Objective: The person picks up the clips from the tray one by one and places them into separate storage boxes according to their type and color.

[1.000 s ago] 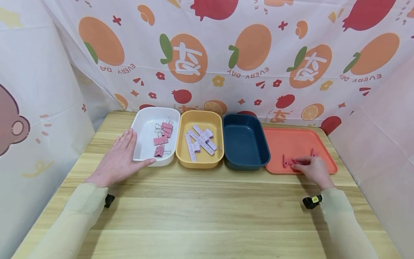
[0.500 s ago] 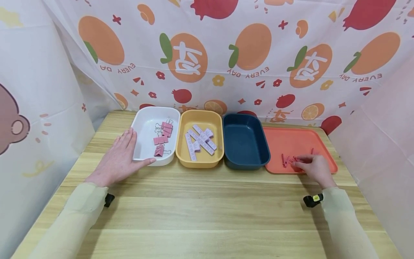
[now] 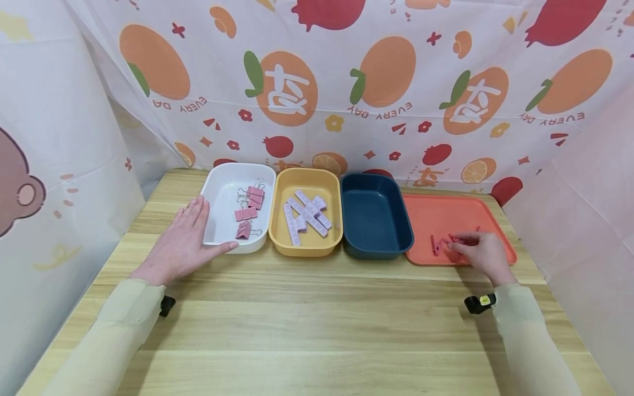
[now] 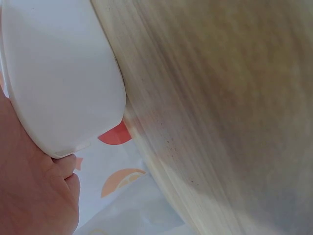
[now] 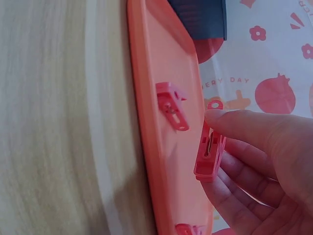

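Note:
My right hand [image 3: 486, 254] pinches a pinkish-red clothespin [image 5: 210, 152] between thumb and fingers, over the orange tray [image 3: 431, 212]. In the right wrist view this clothespin is close to the camera, its long side toward it. Another clothespin [image 5: 172, 105] lies on the tray to the left of the held one, and part of a third clothespin [image 5: 190, 229] shows at the bottom edge. On the far left, my left hand [image 3: 179, 242] rests with straight fingers against the side and front rim of the white bin [image 3: 212, 190].
Pink binder clips [image 3: 246, 213] lie in the white bin. Beside it, a yellow bin [image 3: 280, 190] holds several lilac ruler-like clips [image 3: 308, 215]. A dark blue bin [image 3: 376, 220] stands between it and the tray. A fruit-print cloth [image 3: 327, 82] hangs behind the wooden table [image 3: 317, 319].
My right hand has shifted slightly to the right over the tray, with the clothespin in its fingers. The left hand has stayed at the white bin.

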Action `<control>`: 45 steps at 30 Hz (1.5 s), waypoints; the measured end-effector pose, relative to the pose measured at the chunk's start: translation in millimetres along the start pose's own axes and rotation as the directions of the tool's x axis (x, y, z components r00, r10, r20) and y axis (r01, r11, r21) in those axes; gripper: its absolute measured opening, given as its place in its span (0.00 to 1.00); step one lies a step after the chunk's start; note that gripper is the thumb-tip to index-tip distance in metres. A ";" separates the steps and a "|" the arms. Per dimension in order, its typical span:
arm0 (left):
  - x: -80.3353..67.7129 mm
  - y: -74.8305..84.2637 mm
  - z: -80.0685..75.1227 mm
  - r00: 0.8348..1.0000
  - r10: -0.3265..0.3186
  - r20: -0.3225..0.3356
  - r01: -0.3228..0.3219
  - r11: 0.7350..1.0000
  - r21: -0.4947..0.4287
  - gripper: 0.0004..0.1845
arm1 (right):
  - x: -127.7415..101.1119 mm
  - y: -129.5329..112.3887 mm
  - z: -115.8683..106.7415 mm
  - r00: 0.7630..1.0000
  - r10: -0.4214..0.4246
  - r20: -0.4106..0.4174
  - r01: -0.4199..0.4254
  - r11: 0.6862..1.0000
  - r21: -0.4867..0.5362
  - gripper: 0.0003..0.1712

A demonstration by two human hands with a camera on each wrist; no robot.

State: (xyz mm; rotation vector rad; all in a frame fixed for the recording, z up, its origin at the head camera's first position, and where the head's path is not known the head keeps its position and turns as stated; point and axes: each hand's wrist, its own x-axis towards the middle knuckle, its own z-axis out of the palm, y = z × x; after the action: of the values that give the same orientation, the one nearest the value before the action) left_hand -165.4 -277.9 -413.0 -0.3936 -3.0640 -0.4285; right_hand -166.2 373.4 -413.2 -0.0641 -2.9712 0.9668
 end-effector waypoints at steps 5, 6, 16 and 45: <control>0.3 0.0 -0.7 1.000 -0.003 0.002 0.003 1.000 0.000 0.66 | 1.4 -5.7 0.0 0.999 -0.036 -0.027 0.035 0.999 -0.009 0.22; 0.3 0.0 -0.9 1.000 -0.004 0.003 0.004 1.000 0.001 0.66 | 1.8 -7.3 0.1 0.999 -0.041 -0.032 0.041 0.999 -0.012 0.23; 0.7 -0.1 -0.4 1.000 -0.004 0.005 0.004 1.000 0.013 0.66 | 4.4 -24.7 0.8 0.996 -0.081 -0.049 0.080 0.997 -0.013 0.22; -0.1 0.3 -0.6 1.000 0.001 -0.005 -0.001 1.000 0.004 0.65 | 12.3 -55.7 4.4 0.987 -0.141 -0.078 0.143 0.989 0.031 0.23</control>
State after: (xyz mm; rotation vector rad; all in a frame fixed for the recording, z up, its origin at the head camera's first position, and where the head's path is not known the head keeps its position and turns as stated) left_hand -165.2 -277.8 -412.3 -0.3928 -3.0595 -0.4223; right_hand -180.6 326.3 -384.0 0.1079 -2.8431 0.9771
